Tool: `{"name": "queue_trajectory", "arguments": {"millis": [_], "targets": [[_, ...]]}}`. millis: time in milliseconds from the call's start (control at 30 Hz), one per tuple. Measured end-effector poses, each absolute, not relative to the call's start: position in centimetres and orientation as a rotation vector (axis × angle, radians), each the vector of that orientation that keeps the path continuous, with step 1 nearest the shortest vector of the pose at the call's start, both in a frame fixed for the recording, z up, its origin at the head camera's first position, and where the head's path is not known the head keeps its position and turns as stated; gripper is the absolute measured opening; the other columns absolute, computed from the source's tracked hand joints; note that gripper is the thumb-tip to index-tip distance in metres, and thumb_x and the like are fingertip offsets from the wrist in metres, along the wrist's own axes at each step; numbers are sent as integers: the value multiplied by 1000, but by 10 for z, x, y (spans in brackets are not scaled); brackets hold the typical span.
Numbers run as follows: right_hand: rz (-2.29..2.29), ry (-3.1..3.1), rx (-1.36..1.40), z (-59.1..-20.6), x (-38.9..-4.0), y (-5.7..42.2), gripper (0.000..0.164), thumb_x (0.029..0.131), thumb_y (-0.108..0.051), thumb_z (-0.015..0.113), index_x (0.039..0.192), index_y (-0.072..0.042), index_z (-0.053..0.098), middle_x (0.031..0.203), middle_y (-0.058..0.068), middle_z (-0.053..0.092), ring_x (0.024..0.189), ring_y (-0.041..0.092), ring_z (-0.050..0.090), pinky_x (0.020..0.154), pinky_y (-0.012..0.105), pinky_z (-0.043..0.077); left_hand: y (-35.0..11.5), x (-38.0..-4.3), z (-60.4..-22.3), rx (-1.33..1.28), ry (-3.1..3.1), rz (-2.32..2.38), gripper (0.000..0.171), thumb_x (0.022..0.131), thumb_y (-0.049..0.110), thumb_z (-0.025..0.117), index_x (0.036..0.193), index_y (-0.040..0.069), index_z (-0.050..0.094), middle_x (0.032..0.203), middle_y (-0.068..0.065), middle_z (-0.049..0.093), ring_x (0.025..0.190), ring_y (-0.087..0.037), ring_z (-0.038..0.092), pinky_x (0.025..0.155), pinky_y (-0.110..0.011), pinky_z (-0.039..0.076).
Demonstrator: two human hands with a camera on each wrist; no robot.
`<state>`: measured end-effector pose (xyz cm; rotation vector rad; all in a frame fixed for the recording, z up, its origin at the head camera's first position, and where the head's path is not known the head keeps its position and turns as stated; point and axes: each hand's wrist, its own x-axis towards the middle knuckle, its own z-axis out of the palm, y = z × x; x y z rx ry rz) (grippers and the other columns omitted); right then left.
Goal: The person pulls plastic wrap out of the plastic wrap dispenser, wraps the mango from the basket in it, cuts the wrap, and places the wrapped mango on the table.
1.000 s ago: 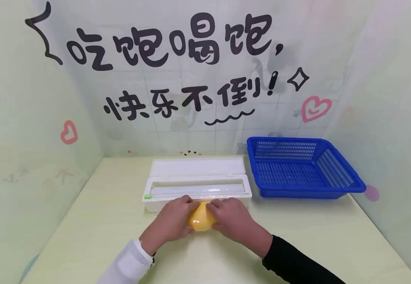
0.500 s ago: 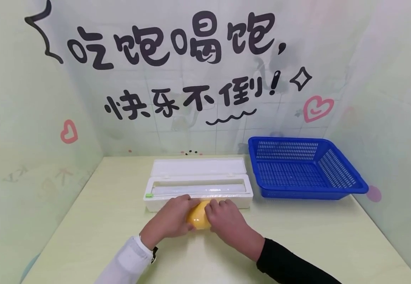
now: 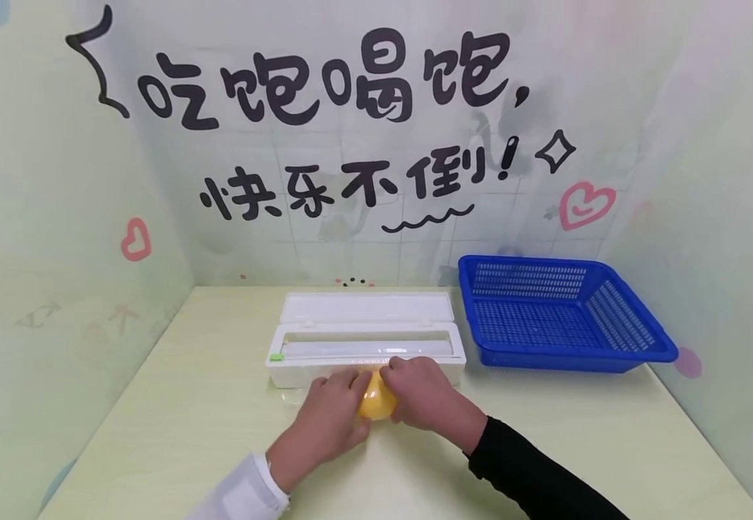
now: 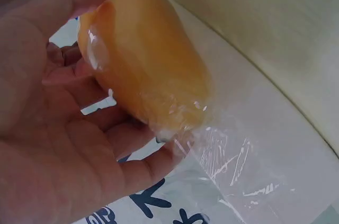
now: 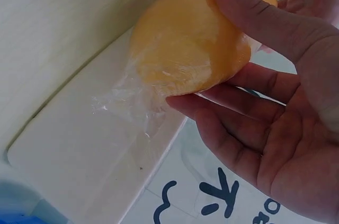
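Observation:
A yellow mango [image 3: 376,399] wrapped in clear cling film is held between both hands in front of the white cling film box. My left hand [image 3: 327,415] has its thumb on one side of the mango and its fingers behind and under it. From the other end my right hand [image 3: 424,397] grips it, thumb [image 5: 254,12] laid over the top and fingers bent beneath. In the left wrist view, loose crinkled film [image 4: 228,160] trails off the mango's end. A gathered tail of film [image 5: 132,102] also shows in the right wrist view.
The cling film box [image 3: 366,372] stands behind the hands with its lid [image 3: 366,307] up and a film roll [image 3: 370,348] inside. To its right is a blue plastic basket [image 3: 538,354]. Printed walls enclose the pale table [image 3: 181,375] at the back and sides.
My left hand has shifted its hold, coming lower and nearer with its fingers less tightly around the mango. My right hand has regripped at its end. The head view has shifted slightly.

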<state>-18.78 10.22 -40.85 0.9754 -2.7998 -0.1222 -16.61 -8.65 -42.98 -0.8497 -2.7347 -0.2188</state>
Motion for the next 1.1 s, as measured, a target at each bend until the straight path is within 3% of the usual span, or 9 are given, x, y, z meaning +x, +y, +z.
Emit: {"name": "queue_trajectory", "arguments": {"millis": [167, 267, 433, 533, 800, 933, 1100], "targets": [[-72, -2904, 982, -403, -193, 103, 49, 63, -39, 96, 97, -14, 70, 86, -2, 67, 69, 15, 59, 61, 27, 48, -81, -160, -437, -734, -2669, 67, 91, 54, 41, 97, 133, 12, 63, 115, -13, 55, 101, -31, 51, 75, -41, 45], [-1, -2949, 1007, -399, -198, 106, 46, 63, -39, 96, 93, -15, 69, 81, -5, 65, 69, 13, 56, 60, 27, 45, -79, -160, -438, -758, -2619, 101, 91, 50, 40, 99, 129, 10, 64, 103, -8, 55, 91, -27, 49, 69, -36, 40], [157, -3008, 1071, -392, -209, 113, 42, 60, -37, 97, 84, -17, 68, 70, -10, 55, 66, 10, 50, 58, 25, 41, -78, -165, -439, -778, -2499, 38, 68, 52, 33, 99, 107, 11, 65, 87, -5, 59, 77, -24, 54, 63, -33, 43], [231, -3014, 1108, -390, -213, 116, 39, 62, -36, 96, 81, -17, 67, 68, -11, 53, 64, 10, 49, 57, 25, 40, -80, -168, -436, -798, -2492, -13, 63, 52, 35, 99, 99, 12, 65, 85, -4, 62, 75, -23, 57, 63, -34, 45], [413, -3003, 1093, -396, -207, 122, 36, 70, -33, 93, 92, -13, 73, 70, -11, 57, 64, 9, 48, 60, 23, 40, -89, -176, -430, -865, -2552, -148, 57, 53, 29, 99, 100, 14, 70, 87, -2, 69, 72, -20, 60, 63, -33, 47], [434, -2933, 1009, -403, -198, 119, 41, 72, -34, 91, 102, -11, 75, 83, -7, 68, 70, 9, 55, 66, 23, 46, -94, -179, -427, -869, -2583, -181, 56, 55, 28, 98, 102, 12, 71, 87, -2, 70, 71, -20, 60, 64, -34, 48], [195, -2662, 946, -412, -178, 114, 34, 76, -33, 88, 99, -13, 71, 98, -2, 73, 75, 13, 67, 64, 26, 55, -96, -186, -418, -871, -2658, -210, 54, 59, 29, 97, 104, 11, 73, 86, -2, 71, 70, -19, 60, 65, -35, 51]]}}
